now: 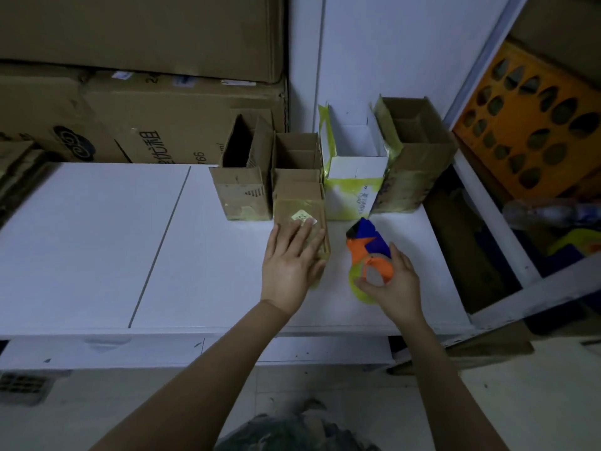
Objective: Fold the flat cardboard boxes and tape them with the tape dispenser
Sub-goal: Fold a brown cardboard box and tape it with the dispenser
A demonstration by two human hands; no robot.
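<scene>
Room aplenty on the left of the white table (97,239), tighter on the right by its edge and the shelf frame (494,219). Pressing the taped cardboard box (300,203) mid-table with a flat left hand (291,258), fingers straight; gripping the tape dispenser (367,242) just right of it, right hand (395,284) curled round the roll. Row of open boxes (247,190) right behind.

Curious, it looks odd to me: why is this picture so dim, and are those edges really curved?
Head view: weak, bluish light leaves the cartons murky; the wide lens bows the table edge and shelf frame; the left hand, right hand, box and tape dispenser read fairly sharp.
</scene>
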